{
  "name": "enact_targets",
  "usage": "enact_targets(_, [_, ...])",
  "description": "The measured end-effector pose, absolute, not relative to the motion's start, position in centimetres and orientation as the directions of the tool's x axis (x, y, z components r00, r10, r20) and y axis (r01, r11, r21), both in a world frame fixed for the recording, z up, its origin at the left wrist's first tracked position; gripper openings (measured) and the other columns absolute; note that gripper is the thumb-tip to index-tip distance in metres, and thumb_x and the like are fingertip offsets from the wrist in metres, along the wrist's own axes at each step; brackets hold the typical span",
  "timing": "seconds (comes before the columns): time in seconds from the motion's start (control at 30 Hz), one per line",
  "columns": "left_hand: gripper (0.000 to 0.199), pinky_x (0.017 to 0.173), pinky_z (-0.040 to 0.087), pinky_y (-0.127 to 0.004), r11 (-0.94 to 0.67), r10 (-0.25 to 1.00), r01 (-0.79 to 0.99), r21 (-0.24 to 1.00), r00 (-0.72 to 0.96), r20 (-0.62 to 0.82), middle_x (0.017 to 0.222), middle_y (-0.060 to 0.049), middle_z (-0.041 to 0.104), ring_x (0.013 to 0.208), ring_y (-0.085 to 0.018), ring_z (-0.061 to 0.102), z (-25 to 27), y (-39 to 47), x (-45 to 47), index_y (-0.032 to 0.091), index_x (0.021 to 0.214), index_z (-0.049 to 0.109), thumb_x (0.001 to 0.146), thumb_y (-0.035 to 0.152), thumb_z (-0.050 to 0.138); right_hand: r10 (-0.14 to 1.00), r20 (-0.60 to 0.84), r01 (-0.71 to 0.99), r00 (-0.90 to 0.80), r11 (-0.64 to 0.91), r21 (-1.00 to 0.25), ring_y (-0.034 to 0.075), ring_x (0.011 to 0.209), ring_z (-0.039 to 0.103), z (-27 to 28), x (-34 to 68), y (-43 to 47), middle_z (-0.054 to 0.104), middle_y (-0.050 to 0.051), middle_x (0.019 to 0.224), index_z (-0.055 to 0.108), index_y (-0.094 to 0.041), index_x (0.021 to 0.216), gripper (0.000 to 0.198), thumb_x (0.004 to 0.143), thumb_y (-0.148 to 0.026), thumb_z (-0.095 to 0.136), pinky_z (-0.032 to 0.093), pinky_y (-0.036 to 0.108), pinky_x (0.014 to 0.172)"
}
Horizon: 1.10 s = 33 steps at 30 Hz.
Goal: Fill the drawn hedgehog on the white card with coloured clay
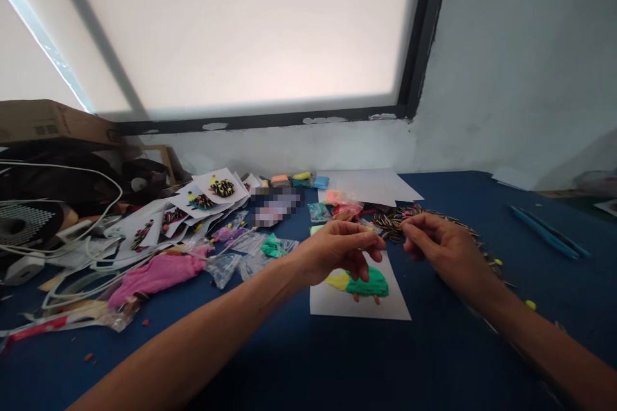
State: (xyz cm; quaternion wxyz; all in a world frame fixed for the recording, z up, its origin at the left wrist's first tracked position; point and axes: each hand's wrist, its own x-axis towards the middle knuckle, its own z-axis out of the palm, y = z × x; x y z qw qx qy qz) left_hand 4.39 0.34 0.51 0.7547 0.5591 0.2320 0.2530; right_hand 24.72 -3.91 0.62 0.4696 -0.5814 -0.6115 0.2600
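Loosely bent and somewhat apart, the fingers of my left hand (340,249) hang above a white sheet (332,305), with nothing visible in them. On that sheet is a flat animal shape of green and yellow modelling clay (371,284), with small brownish-orange legs; the hand covers its upper part. My right hand (441,250) is to the right of the sheet, thumb and forefinger pinched together. Whatever they hold is too small to make out. Just behind those fingertips lies a pile of striped sunflower seeds (388,223), which continues behind the hand.
Bagged coloured clay (344,205) and blank paper (380,185) lie behind the hands. At left are finished seed pictures (212,192), a pink cloth-like piece (157,276), white cables (62,170) and a cardboard box (58,121). Blue tweezers (549,231) rest at far right.
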Motion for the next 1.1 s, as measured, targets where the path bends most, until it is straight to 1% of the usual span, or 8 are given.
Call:
enact_targets(0.1, [0.041, 0.042, 0.041, -0.018, 0.264, 0.643, -0.087, 0.961, 0.758, -0.108, 0.061, 0.001, 0.058, 0.045, -0.008, 0.059, 0.5, 0.3, 4.5, 0.011, 0.073, 0.063, 0.081, 0.05, 0.068, 0.954, 0.282, 0.475, 0.105, 0.201, -0.856, 0.014, 0.053, 0.057, 0.5, 24.7, -4.0, 0.062, 0.001, 0.059, 0.061, -0.021, 0.07, 0.036, 0.082, -0.054, 0.059, 0.05, 0.029, 0.055])
enact_targets(0.2, [0.041, 0.043, 0.041, -0.018, 0.252, 0.665, -0.109, 0.961, 0.742, -0.09, 0.054, 0.004, 0.052, 0.043, -0.007, 0.057, 0.4, 0.3, 4.6, 0.013, 0.066, 0.057, 0.079, 0.049, 0.071, 0.944, 0.314, 0.472, 0.099, 0.233, -0.85, 0.019, 0.074, 0.065, 0.4, 24.7, -3.8, 0.07, 0.005, 0.081, 0.066, -0.021, 0.088, 0.03, 0.077, -0.049, 0.067, 0.053, 0.033, 0.07])
enact_targets(0.3, [0.035, 0.044, 0.042, -0.017, 0.231, 0.686, -0.129, 0.964, 0.724, -0.067, 0.056, 0.004, 0.055, 0.044, -0.007, 0.057, 0.2, 0.4, 4.5, 0.012, 0.07, 0.061, 0.075, 0.043, 0.077, 0.945, 0.321, 0.478, 0.053, 0.259, -0.839, 0.022, 0.083, 0.065, 0.5, 24.4, -4.0, 0.071, 0.006, 0.088, 0.069, -0.021, 0.086, 0.027, 0.078, -0.047, 0.068, 0.052, 0.035, 0.075])
enact_targets(0.43, [0.033, 0.042, 0.04, -0.017, 0.222, 0.714, -0.104, 0.969, 0.694, -0.089, 0.07, 0.0, 0.062, 0.045, -0.006, 0.06, 0.0, 0.6, 4.5, 0.011, 0.082, 0.069, 0.081, 0.044, 0.071, 0.946, 0.317, 0.456, -0.075, 0.315, -0.832, 0.02, 0.082, 0.067, 1.0, 23.6, -4.9, 0.072, 0.003, 0.087, 0.071, -0.024, 0.086, 0.024, 0.08, -0.047, 0.067, 0.053, 0.033, 0.075])
enact_targets(0.53, [0.034, 0.041, 0.039, -0.017, 0.176, 0.739, -0.073, 0.982, 0.668, -0.083, 0.068, 0.0, 0.063, 0.042, -0.006, 0.058, -0.2, 0.5, 4.7, 0.011, 0.077, 0.069, 0.086, 0.043, 0.065, 0.932, 0.336, 0.451, -0.14, 0.362, -0.816, 0.018, 0.082, 0.067, 1.0, 23.1, -5.4, 0.071, 0.001, 0.088, 0.071, -0.025, 0.088, 0.022, 0.082, -0.045, 0.066, 0.053, 0.032, 0.075])
enact_targets(0.7, [0.038, 0.042, 0.041, -0.017, 0.109, 0.745, -0.011, 0.994, 0.663, -0.074, 0.054, 0.001, 0.058, 0.041, -0.007, 0.056, -0.3, -0.1, 5.1, 0.011, 0.069, 0.067, 0.086, 0.045, 0.065, 0.908, 0.395, 0.491, -0.14, 0.41, -0.768, 0.017, 0.079, 0.064, 0.5, 23.0, -5.5, 0.069, 0.001, 0.085, 0.072, -0.025, 0.086, 0.017, 0.084, -0.041, 0.065, 0.049, 0.031, 0.071])
enact_targets(0.9, [0.043, 0.041, 0.041, -0.017, 0.087, 0.738, -0.004, 0.996, 0.672, -0.062, 0.058, 0.0, 0.061, 0.042, -0.007, 0.057, -0.2, -0.3, 5.2, 0.01, 0.074, 0.068, 0.088, 0.05, 0.059, 0.869, 0.475, 0.516, -0.137, 0.472, -0.715, 0.016, 0.074, 0.061, 0.4, 23.1, -5.7, 0.066, 0.001, 0.081, 0.07, -0.024, 0.083, 0.014, 0.085, -0.037, 0.065, 0.047, 0.031, 0.068])
enact_targets(1.1, [0.022, 0.042, 0.04, -0.016, 0.106, 0.752, -0.02, 0.994, 0.656, -0.067, 0.055, 0.002, 0.06, 0.04, -0.006, 0.055, 0.1, -0.1, 5.1, 0.011, 0.072, 0.068, 0.085, 0.029, 0.067, 0.862, 0.486, 0.563, -0.143, 0.475, -0.677, 0.016, 0.072, 0.061, 0.8, 23.0, -5.7, 0.065, 0.001, 0.078, 0.071, -0.025, 0.082, 0.012, 0.086, -0.032, 0.063, 0.046, 0.03, 0.063])
